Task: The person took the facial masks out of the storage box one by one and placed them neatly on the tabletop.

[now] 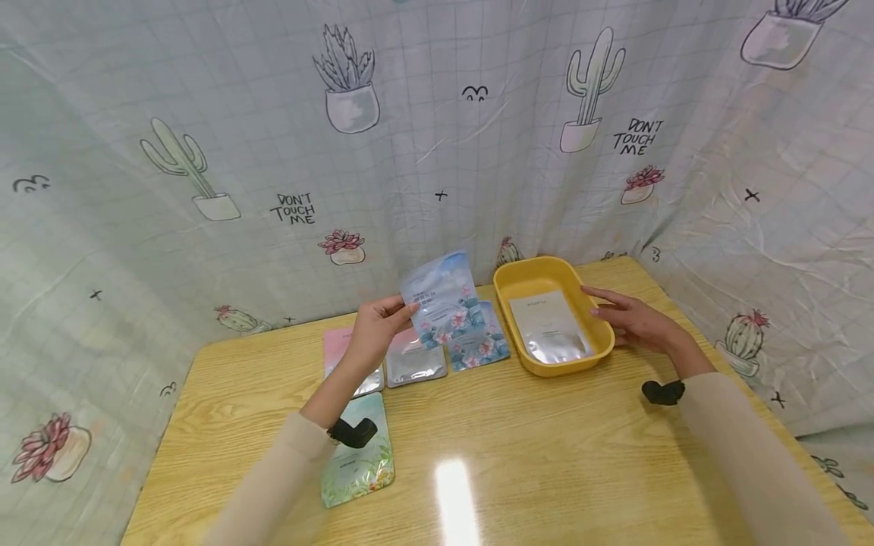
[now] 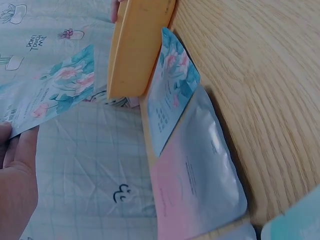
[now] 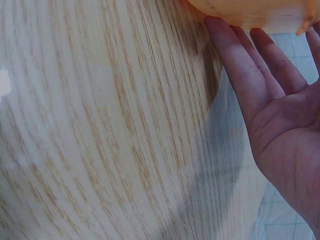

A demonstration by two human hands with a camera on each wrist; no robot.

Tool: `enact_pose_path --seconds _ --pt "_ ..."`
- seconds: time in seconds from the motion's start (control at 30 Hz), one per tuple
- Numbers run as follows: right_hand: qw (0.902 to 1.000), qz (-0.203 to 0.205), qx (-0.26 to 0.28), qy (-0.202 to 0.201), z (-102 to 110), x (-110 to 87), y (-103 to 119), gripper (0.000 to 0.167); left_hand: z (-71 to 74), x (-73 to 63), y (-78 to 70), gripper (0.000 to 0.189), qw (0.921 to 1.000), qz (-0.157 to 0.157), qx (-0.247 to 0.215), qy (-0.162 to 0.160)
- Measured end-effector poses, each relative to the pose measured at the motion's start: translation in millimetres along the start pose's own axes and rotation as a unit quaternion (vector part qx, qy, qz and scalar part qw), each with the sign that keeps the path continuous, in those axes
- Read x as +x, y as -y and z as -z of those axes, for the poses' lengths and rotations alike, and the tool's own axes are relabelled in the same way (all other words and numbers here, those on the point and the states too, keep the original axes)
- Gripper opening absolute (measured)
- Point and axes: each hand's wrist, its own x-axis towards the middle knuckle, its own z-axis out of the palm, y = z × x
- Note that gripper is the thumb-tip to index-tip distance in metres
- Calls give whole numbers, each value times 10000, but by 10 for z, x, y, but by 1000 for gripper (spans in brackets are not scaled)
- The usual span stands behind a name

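Observation:
My left hand (image 1: 378, 330) pinches a blue sheet mask packet (image 1: 444, 299) with pink flowers by its left edge, raised above the table. The same packet (image 2: 60, 90) shows in the left wrist view, with the fingers at its lower corner. Under it lies a matching blue flowered packet (image 1: 481, 345), partly hidden. My right hand (image 1: 638, 322) touches the right side of a yellow plastic bin (image 1: 567, 368), its fingers fairly straight along the outer wall in the right wrist view. Inside the bin lies a white and silver packet (image 1: 549, 326).
A pink and silver packet (image 1: 416, 364) lies left of the blue one. Another pink packet (image 1: 337, 341) is partly covered by the left arm. Nearer the front lies a green packet (image 1: 362, 470). A patterned curtain (image 1: 423, 152) hangs behind the wooden table (image 1: 546, 455).

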Motion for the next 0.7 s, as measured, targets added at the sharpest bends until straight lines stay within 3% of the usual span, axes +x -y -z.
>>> enact_pose_path --seconds 0.1,0.27,0.7 --pt "10000 -15 27 14 -4 1 7 64 81 -45 -25 15 10000 43 -27 55" --pt "9999 -76 77 -5 -19 -3 28 64 189 -105 -64 24 9998 86 171 87" --pt "9998 -135 119 -40 -25 -2 52 64 373 -184 -84 18 9975 619 320 -106"
